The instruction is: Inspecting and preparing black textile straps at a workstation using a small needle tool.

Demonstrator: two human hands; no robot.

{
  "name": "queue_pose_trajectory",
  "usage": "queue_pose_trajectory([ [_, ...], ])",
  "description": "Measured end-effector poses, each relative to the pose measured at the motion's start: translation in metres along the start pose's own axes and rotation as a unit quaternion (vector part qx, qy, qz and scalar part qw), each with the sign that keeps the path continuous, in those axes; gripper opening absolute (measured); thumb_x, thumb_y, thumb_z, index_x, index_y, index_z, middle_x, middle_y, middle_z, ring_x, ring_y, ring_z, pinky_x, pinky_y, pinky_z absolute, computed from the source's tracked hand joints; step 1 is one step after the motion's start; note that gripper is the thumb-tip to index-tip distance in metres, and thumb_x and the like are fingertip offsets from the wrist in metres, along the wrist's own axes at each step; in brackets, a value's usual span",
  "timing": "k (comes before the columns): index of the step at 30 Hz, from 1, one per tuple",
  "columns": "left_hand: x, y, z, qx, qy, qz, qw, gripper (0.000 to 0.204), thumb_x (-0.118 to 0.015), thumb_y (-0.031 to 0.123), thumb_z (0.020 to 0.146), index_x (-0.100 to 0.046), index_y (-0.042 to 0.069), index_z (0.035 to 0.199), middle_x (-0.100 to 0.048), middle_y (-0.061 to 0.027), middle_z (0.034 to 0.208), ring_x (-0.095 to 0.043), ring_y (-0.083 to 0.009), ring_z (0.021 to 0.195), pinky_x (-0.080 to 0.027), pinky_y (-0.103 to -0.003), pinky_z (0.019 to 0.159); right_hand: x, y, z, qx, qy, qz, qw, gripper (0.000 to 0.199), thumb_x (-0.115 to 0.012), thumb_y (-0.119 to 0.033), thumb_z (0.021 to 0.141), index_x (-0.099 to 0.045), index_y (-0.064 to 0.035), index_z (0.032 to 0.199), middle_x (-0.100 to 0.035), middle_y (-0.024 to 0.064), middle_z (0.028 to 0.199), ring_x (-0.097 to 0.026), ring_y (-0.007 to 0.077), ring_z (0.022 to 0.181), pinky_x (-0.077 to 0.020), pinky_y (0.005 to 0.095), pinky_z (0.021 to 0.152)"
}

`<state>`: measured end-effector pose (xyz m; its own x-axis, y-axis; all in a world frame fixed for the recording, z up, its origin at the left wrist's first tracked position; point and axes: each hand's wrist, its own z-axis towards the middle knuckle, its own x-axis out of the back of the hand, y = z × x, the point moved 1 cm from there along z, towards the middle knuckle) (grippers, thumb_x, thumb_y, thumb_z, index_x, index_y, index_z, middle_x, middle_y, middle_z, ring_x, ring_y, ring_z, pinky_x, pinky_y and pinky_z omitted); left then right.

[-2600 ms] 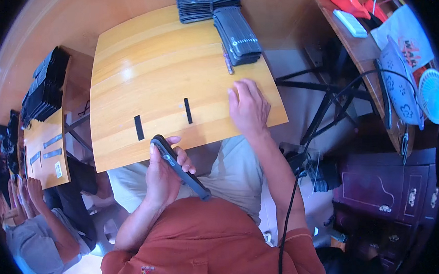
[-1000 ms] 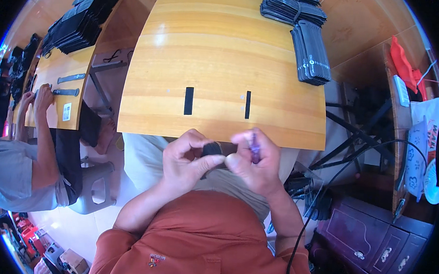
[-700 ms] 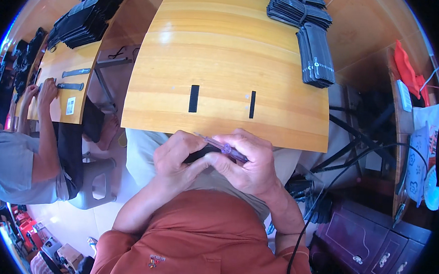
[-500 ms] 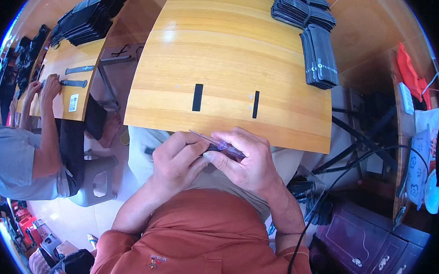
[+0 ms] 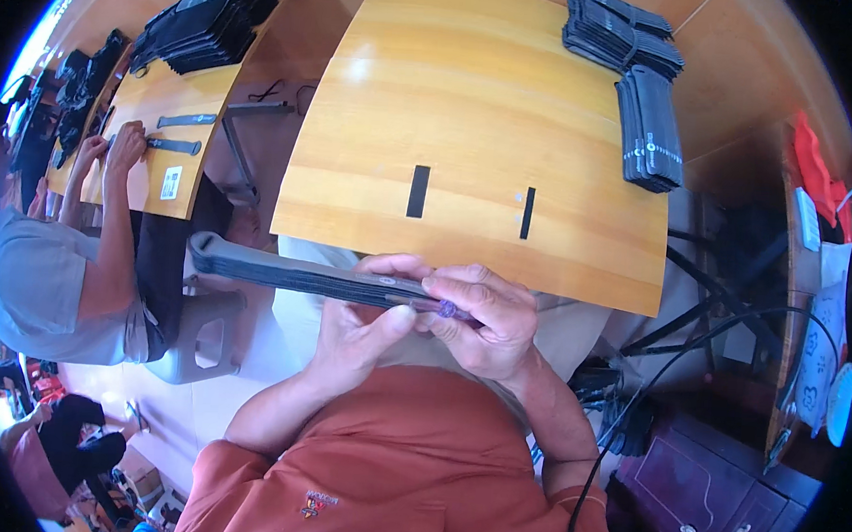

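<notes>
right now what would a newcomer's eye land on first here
The layered dark bundle likely catches the eye first, held by the left grip and right grip in front of the wooden table. Next come the two black strips lying apart on the table's nearer half, then the red-brown shirt filling the bottom middle.

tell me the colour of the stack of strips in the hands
The stack is dark grey with blackish layered edges; best seen in the head view.
</notes>
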<state>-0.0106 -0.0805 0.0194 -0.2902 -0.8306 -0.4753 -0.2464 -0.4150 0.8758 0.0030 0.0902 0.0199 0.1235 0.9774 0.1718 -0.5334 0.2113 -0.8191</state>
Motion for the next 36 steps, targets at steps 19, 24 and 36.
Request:
queue_pose_trajectory([
  [19, 0.033, -0.015, 0.021, 0.035, -0.013, -0.011, 0.999, 0.035, -0.065, 0.005, 0.094, -0.049, 0.001, 0.125, -0.066, -0.0182, 0.117, -0.069, -0.0193, 0.095, -0.059, -0.032, 0.083, -0.007, 0.013, -0.01, -0.088, -0.073, -0.034, 0.993, 0.031, -0.059, -0.005, 0.096, -0.058, 0.0003, 0.126, -0.065, 0.017, 0.091, -0.068, 0.0282, 0.078, -0.0539, 0.0375, 0.071],
  [24, 0.033, -0.015, 0.022, 0.037, -0.001, -0.012, 0.999, 0.034, -0.065, 0.004, 0.094, -0.048, 0.001, 0.125, -0.066, -0.0206, 0.119, -0.07, -0.0198, 0.091, -0.059, -0.031, 0.081, 0.0, 0.012, -0.013, -0.107, -0.107, -0.085, 0.985, 0.031, -0.062, -0.004, 0.093, -0.061, -0.0012, 0.124, -0.063, 0.0151, 0.085, -0.065, 0.0294, 0.072, -0.0513, 0.0384, 0.064],
  [36, 0.036, -0.021, 0.023, 0.027, 0.019, 0.025, 0.999, 0.038, -0.068, -0.001, 0.09, -0.05, 0.001, 0.124, -0.066, -0.0232, 0.117, -0.07, -0.0211, 0.09, -0.06, -0.032, 0.08, 0.008, 0.009, -0.013, -0.085, -0.13, -0.155, 0.976, 0.027, -0.068, -0.005, 0.086, -0.067, -0.0059, 0.113, -0.065, 0.0102, 0.08, -0.066, 0.0276, 0.069, -0.0514, 0.0388, 0.06],
])
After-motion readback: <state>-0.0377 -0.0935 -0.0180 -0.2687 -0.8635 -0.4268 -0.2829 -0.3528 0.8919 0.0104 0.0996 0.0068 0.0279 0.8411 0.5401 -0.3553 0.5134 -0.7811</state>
